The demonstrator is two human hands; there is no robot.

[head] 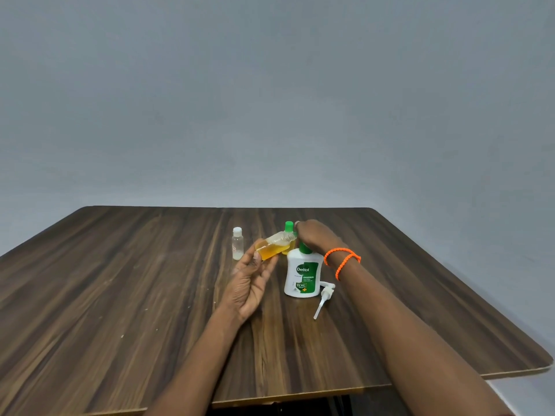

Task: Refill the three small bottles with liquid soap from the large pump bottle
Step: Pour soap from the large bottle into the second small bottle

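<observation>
Table (120,295): dark wood-grain top with rounded corners, its near edge closest to the viewer; a grey wall (270,100) rises behind the far edge.
Clear small bottle (237,243): leftmost item, upright on the table left of centre, white cap on; it looks nearly empty, with only a pale trace at the bottom.
Left hand (250,283): palm turned up and toward the right, fingers partly curled; fingertips and thumb pinch the base of the tilted small bottle.
Tilted small bottle (274,244): held off the table, slanting up to the right, roughly half full of amber soap pooled at its lower left end; its uncapped neck points toward the top of the large bottle.
Green-capped small bottle (288,232): stands just behind the tilted one, further back on the table, mostly hidden; amber liquid shows at its lower part.
Large bottle (303,273): white Dettol soap bottle with a green label, upright near the table's centre, just right of the left hand; its green neck sits under the right hand.
Right hand (315,235): knuckles up, fingers curled down around the top of the large bottle, next to the tilted bottle's mouth; what the fingertips do is hidden.
Orange bracelet (342,261): beaded loops on the right wrist.
Pump head (322,297): white, removed, lying on the table touching or just beside the large bottle's right base, its tube pointing toward the near side.
</observation>
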